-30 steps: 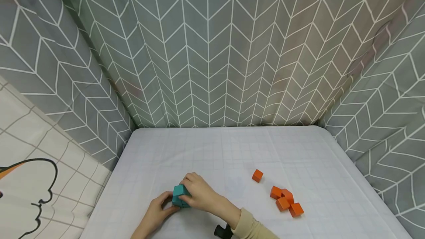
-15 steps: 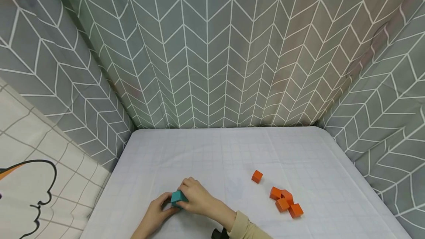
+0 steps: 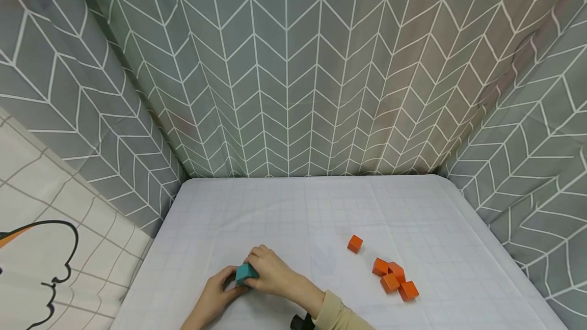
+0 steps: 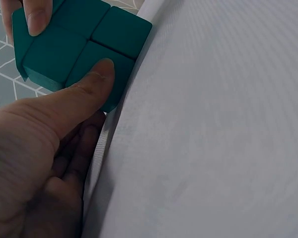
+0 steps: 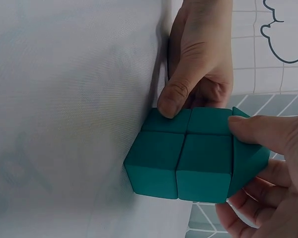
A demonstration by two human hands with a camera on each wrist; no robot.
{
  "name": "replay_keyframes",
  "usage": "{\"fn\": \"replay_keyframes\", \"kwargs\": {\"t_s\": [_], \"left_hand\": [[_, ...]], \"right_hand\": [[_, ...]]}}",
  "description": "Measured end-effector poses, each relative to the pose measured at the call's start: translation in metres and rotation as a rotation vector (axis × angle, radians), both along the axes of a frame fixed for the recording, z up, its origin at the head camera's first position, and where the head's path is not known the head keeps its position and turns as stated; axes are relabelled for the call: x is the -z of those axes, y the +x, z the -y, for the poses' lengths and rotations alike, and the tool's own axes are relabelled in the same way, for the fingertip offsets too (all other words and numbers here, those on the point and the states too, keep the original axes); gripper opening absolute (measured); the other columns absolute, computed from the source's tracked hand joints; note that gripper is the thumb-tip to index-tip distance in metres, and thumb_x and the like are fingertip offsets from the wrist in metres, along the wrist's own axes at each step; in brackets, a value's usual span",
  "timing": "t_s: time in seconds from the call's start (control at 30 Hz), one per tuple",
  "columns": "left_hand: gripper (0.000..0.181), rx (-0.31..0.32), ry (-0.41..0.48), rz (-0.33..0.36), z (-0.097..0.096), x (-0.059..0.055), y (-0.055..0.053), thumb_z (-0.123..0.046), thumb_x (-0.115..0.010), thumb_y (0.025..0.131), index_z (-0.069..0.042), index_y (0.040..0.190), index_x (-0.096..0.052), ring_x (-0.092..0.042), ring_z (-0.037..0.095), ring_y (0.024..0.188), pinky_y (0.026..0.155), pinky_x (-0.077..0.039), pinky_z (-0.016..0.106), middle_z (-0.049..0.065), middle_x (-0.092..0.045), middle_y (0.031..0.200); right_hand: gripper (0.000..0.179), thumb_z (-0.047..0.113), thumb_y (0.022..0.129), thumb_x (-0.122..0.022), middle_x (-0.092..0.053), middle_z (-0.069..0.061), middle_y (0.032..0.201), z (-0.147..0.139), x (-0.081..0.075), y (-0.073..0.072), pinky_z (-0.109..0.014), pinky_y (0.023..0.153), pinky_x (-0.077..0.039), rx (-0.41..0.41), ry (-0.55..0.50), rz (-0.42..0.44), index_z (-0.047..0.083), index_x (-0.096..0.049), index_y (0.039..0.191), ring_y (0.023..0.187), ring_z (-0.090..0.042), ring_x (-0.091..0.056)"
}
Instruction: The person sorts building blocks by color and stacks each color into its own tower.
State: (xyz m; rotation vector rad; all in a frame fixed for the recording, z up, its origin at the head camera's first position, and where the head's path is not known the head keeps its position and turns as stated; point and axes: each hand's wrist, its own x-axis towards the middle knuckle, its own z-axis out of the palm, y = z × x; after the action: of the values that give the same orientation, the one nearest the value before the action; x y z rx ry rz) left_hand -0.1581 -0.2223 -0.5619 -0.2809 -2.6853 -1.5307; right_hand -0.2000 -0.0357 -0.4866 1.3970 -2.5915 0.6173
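Observation:
A stack of teal cubes [image 5: 203, 148] stands on the white table, two high and two wide in the right wrist view. On top of it sits a wedge-shaped teal block [image 5: 247, 159]. My left hand [image 3: 213, 295] holds the lower cubes, its thumb flat on one near the table in the left wrist view. From the other side my right hand [image 3: 275, 274] pinches the wedge-shaped block between thumb and fingers. In the head view, the right hand covers part of the stack, and only a teal top [image 3: 246, 273] shows between the hands.
Several orange blocks lie on the table to the right: a single orange cube [image 3: 355, 244] and a loose cluster of orange blocks [image 3: 390, 282]. A black object [image 3: 302, 323] is beside the right sleeve. Patterned grey curtains [image 3: 293, 90] enclose the table.
My right hand has shifted slightly left and toward me. The teal front that showed below the top a second ago is now mostly out of sight. The left hand has hardly moved.

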Motion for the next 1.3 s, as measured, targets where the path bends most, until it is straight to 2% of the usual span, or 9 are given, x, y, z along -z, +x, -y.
{"fn": "replay_keyframes", "kwargs": {"t_s": [0.2,0.8,0.97,1.13,1.23,1.3], "left_hand": [[0.040,0.002,-0.004,-0.002,-0.001,-0.001,0.001,-0.041,-0.068,0.069,-0.024,0.104,-0.057,-0.055,0.007,0.099,0.092,-0.042,0.027,-0.014,-0.060,0.102],[0.040,0.004,0.009,-0.023,-0.003,0.001,0.004,-0.037,-0.071,0.067,-0.024,0.103,-0.058,-0.056,0.007,0.097,0.090,-0.043,0.025,-0.014,-0.060,0.101],[0.049,0.000,0.005,-0.003,-0.003,0.002,0.003,-0.038,-0.074,0.064,-0.023,0.107,-0.056,-0.054,0.008,0.100,0.091,-0.043,0.027,-0.011,-0.059,0.104],[0.071,0.029,-0.023,0.021,0.001,-0.004,0.000,-0.039,-0.078,0.059,-0.018,0.121,-0.050,-0.054,0.015,0.102,0.089,-0.045,0.030,-0.003,-0.055,0.117],[0.075,0.048,-0.036,-0.010,0.009,-0.011,0.000,-0.034,-0.080,0.058,-0.013,0.123,-0.048,-0.055,0.018,0.101,0.087,-0.047,0.029,0.001,-0.055,0.117],[0.075,0.053,-0.029,-0.039,0.015,-0.020,0.001,-0.028,-0.081,0.057,-0.009,0.123,-0.049,-0.055,0.019,0.101,0.088,-0.046,0.030,0.003,-0.056,0.115]], "right_hand": [[0.032,0.029,0.075,-0.072,-0.057,0.004,0.093,0.001,0.001,0.000,-0.004,0.070,-0.038,0.007,0.003,0.033,0.008,-0.062,0.098,0.081,-0.001,-0.046],[0.033,0.031,0.074,-0.072,-0.056,0.005,0.090,-0.003,0.004,0.003,-0.005,0.068,-0.038,0.029,0.026,0.055,0.008,-0.062,0.095,0.079,-0.001,-0.045],[0.044,0.038,0.073,-0.071,-0.054,0.003,0.097,-0.006,0.003,0.002,-0.008,0.072,-0.040,0.042,0.012,0.088,0.006,-0.060,0.101,0.085,-0.004,-0.045],[0.060,0.049,0.073,-0.066,-0.051,0.000,0.104,-0.015,-0.013,-0.001,-0.015,0.080,-0.042,0.060,-0.018,0.073,0.003,-0.056,0.111,0.095,-0.010,-0.045],[0.063,0.052,0.073,-0.064,-0.051,-0.001,0.106,-0.021,-0.030,-0.005,-0.019,0.084,-0.043,0.082,-0.028,0.045,0.003,-0.055,0.113,0.098,-0.012,-0.045],[0.063,0.052,0.074,-0.064,-0.051,-0.001,0.106,-0.027,-0.041,-0.008,-0.021,0.084,-0.043,0.100,-0.035,0.042,0.004,-0.054,0.113,0.099,-0.012,-0.045]]}}
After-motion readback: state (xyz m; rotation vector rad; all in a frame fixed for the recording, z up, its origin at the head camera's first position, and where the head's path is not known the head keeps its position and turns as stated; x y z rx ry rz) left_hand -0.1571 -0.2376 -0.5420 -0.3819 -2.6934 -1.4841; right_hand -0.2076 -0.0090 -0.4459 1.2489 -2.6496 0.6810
